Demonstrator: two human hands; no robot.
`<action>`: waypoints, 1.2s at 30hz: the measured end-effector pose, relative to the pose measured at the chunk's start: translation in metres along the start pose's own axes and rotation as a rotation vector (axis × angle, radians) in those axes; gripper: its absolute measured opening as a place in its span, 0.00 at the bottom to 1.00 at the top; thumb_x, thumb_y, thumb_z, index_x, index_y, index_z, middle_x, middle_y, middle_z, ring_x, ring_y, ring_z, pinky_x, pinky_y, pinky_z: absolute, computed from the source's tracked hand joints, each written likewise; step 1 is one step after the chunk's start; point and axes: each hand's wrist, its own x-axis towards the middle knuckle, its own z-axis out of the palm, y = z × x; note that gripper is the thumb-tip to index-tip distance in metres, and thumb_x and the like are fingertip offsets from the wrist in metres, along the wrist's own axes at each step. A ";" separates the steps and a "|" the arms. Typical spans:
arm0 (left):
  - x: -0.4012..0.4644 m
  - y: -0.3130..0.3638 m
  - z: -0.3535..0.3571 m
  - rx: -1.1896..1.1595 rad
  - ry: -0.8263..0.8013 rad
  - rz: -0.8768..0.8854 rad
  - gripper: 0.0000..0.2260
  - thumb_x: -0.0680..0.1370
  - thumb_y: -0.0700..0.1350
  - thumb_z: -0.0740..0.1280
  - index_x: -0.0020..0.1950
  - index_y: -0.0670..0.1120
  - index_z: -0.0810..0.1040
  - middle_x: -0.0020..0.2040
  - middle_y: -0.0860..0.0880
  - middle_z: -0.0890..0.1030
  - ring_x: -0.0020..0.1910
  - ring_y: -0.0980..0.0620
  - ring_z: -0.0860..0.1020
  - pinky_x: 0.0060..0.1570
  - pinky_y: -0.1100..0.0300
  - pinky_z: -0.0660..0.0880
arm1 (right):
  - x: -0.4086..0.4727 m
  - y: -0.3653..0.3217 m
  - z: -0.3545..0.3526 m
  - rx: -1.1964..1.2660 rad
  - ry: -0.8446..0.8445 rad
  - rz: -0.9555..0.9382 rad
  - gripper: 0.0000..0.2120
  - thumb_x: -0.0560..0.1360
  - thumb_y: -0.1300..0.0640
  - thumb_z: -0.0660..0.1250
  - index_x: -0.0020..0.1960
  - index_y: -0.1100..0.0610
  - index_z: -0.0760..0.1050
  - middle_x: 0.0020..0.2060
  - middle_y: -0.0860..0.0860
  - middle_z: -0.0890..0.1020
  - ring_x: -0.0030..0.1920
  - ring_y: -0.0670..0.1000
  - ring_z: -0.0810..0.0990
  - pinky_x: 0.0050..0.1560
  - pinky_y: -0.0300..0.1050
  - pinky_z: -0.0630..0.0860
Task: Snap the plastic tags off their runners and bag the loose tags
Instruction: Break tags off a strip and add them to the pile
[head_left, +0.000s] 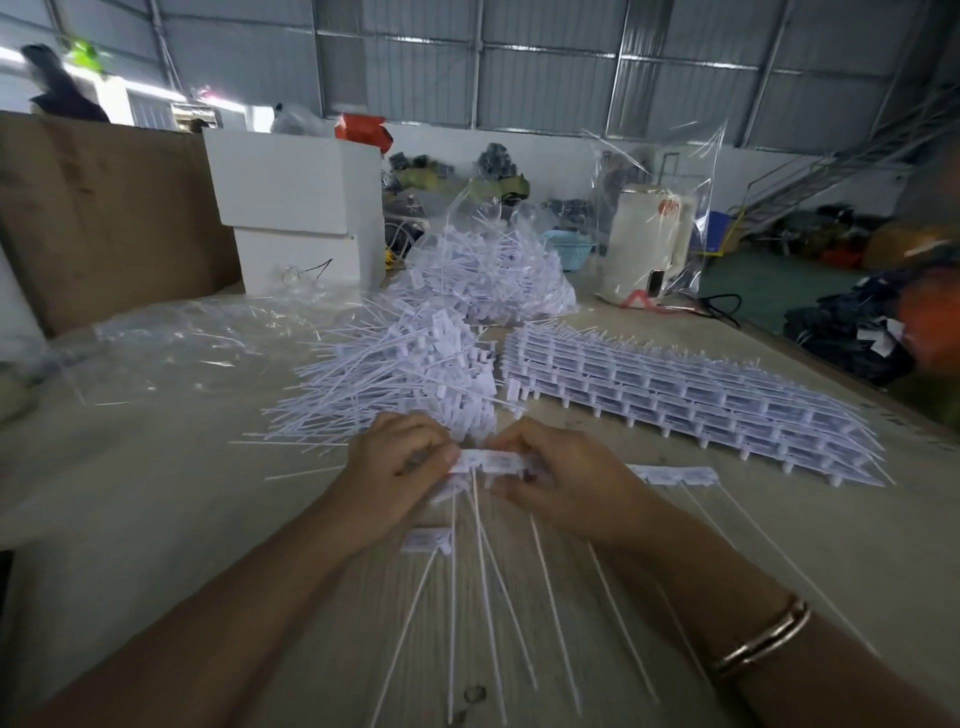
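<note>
Left hand (402, 470) and right hand (550, 478) knuckles-up, fingers curled, both pinching tag strip (491, 461)

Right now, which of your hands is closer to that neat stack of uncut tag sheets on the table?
Right. The right hand sits just in front of the stack of tag sheets, near its closest corner. The left hand is farther off, beyond the strip of tags both hands hold.

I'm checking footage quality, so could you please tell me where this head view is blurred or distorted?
Head view: wide-angle bending bows the grey metal wall; edges smear, notably the orange shape at right; both hands on the white plastic tag strip look slightly soft.
</note>
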 end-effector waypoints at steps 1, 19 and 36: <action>0.000 -0.001 0.000 0.010 -0.021 0.021 0.09 0.75 0.45 0.68 0.38 0.41 0.80 0.41 0.49 0.80 0.45 0.46 0.74 0.49 0.56 0.66 | -0.002 0.004 0.000 -0.027 0.002 0.017 0.12 0.74 0.46 0.67 0.54 0.50 0.75 0.44 0.46 0.81 0.40 0.45 0.78 0.41 0.41 0.73; -0.007 0.003 -0.005 0.243 0.051 -0.074 0.15 0.73 0.54 0.55 0.50 0.56 0.80 0.53 0.63 0.74 0.59 0.54 0.69 0.55 0.53 0.58 | -0.007 0.019 -0.007 0.010 0.072 0.189 0.01 0.76 0.47 0.64 0.46 0.41 0.72 0.39 0.40 0.78 0.38 0.38 0.76 0.39 0.37 0.72; -0.005 0.008 -0.003 0.166 0.025 0.068 0.16 0.71 0.60 0.58 0.36 0.50 0.76 0.43 0.64 0.75 0.51 0.58 0.69 0.53 0.44 0.62 | 0.002 0.012 0.006 0.017 -0.028 0.101 0.07 0.78 0.48 0.61 0.43 0.45 0.75 0.35 0.44 0.80 0.35 0.43 0.77 0.38 0.39 0.70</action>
